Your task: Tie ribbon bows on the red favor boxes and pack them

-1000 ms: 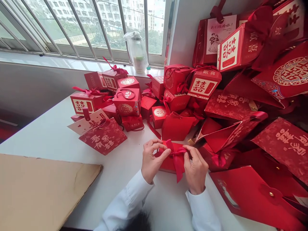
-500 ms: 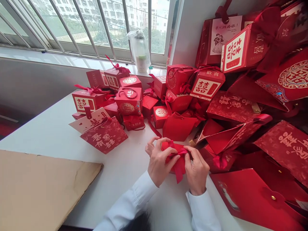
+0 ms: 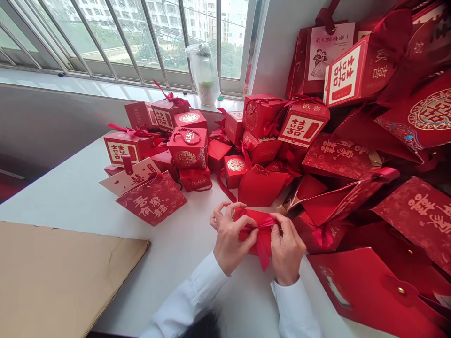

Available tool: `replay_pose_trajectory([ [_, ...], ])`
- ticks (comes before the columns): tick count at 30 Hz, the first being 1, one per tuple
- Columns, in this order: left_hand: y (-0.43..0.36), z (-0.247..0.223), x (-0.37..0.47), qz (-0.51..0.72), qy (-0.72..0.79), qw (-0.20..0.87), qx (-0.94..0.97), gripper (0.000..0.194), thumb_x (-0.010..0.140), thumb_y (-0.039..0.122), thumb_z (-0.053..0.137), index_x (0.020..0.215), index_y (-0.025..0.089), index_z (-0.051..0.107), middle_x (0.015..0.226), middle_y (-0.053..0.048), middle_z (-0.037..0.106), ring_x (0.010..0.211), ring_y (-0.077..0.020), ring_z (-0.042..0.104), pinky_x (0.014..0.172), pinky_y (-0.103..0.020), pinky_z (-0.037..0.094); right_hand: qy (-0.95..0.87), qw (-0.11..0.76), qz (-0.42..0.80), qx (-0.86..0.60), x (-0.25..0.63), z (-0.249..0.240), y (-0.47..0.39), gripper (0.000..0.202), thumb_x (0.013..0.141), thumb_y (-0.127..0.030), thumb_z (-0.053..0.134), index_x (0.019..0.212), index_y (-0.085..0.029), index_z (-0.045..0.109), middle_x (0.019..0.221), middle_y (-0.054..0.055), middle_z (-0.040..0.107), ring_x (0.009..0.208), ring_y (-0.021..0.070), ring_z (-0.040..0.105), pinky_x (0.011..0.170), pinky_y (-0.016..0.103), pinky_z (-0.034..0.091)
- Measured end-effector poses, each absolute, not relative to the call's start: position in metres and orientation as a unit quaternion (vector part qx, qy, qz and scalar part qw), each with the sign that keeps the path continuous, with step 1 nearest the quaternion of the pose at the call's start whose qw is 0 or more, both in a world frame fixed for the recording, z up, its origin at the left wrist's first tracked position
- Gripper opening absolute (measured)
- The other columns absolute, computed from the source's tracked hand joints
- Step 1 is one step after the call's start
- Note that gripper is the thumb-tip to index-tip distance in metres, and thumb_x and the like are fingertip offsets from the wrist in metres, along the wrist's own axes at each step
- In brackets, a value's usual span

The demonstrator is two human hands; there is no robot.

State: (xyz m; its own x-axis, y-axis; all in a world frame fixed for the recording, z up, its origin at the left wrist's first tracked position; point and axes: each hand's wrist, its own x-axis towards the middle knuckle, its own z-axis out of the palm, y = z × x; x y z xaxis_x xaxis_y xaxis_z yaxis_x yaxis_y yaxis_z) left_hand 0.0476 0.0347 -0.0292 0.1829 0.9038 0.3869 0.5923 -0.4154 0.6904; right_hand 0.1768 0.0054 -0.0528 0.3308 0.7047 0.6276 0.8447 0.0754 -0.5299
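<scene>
A small red gift box point(image 3: 256, 217) sits on the white table in front of me, partly covered by my hands. Across its top runs a red ribbon point(image 3: 263, 224), with a tail hanging down the near side. My left hand point(image 3: 230, 238) pinches the ribbon between thumb and forefinger at the box's left, its other fingers curled above. On the right, my right hand point(image 3: 288, 246) grips the ribbon at the box's right edge, thumb and fingertips pressed together. The ribbon is stretched between the two hands. My palms hide the box's sides.
Red gift boxes point(image 3: 188, 148) are piled behind my hands. A larger heap of red bags point(image 3: 373, 281) rises at the right. One bag point(image 3: 153, 199) stands at the left, near a cardboard sheet point(image 3: 66, 277). A plastic-wrapped cup point(image 3: 204, 80) stands on the windowsill.
My left hand has shifted slightly left, and the ribbon between my hands looks flatter and more drawn out. My right hand stays nearly in place. The box remains on the table.
</scene>
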Motion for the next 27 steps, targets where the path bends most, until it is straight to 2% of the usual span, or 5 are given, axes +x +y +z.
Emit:
replay_pose_trajectory([
  [6, 0.035, -0.030, 0.047, 0.382, 0.494, 0.217, 0.750, 0.004, 0.080, 0.028, 0.065, 0.079, 0.025, 0.068, 0.118, -0.006, 0.054, 0.121, -0.0344, 0.029, 0.093, -0.056, 0.023, -0.577, 0.452, -0.075, -0.676, 0.181, -0.055, 0.005, 0.024, 0.093, -0.023, 0.041, 0.107, -0.018, 0.060, 0.100, 0.007, 0.070, 0.086, 0.0176, 0.067, 0.075, 0.026, 0.051],
  [10, 0.035, -0.031, 0.049, 0.379, 0.505, 0.212, 0.746, 0.013, 0.086, 0.023, 0.056, 0.077, 0.023, 0.065, 0.115, -0.007, 0.055, 0.119, -0.0327, 0.031, 0.092, -0.056, 0.025, -0.582, 0.445, -0.087, -0.675, 0.182, -0.057, 0.007, 0.024, 0.093, -0.022, 0.042, 0.106, -0.018, 0.062, 0.098, 0.007, 0.071, 0.084, 0.0175, 0.068, 0.075, 0.026, 0.052],
  [17, 0.036, -0.033, 0.049, 0.360, 0.502, 0.212, 0.757, 0.009, 0.083, 0.019, 0.059, 0.075, 0.022, 0.064, 0.119, -0.006, 0.055, 0.120, -0.0342, 0.031, 0.090, -0.055, 0.028, -0.566, 0.461, -0.069, -0.680, 0.180, -0.057, 0.010, 0.025, 0.092, -0.021, 0.041, 0.107, -0.018, 0.060, 0.100, 0.008, 0.070, 0.086, 0.0183, 0.068, 0.076, 0.028, 0.053],
  [23, 0.044, -0.024, 0.040, 0.390, 0.495, 0.281, 0.724, 0.018, 0.092, 0.027, 0.047, 0.104, 0.025, 0.059, 0.114, -0.006, 0.061, 0.111, -0.0251, 0.046, 0.092, -0.045, 0.035, -0.503, 0.525, 0.172, -0.665, 0.190, -0.049, 0.006, 0.030, 0.083, -0.027, 0.054, 0.112, -0.020, 0.055, 0.086, 0.004, 0.064, 0.074, 0.0171, 0.064, 0.066, 0.028, 0.054],
  [27, 0.057, -0.016, 0.034, 0.387, 0.499, 0.330, 0.702, 0.016, 0.092, 0.028, 0.046, 0.101, 0.023, 0.058, 0.096, -0.003, 0.066, 0.097, -0.0204, 0.056, 0.085, -0.036, 0.041, -0.456, 0.590, 0.328, -0.580, 0.201, -0.048, 0.000, 0.035, 0.079, -0.030, 0.062, 0.111, -0.021, 0.052, 0.091, 0.005, 0.059, 0.082, 0.0176, 0.061, 0.072, 0.030, 0.054],
])
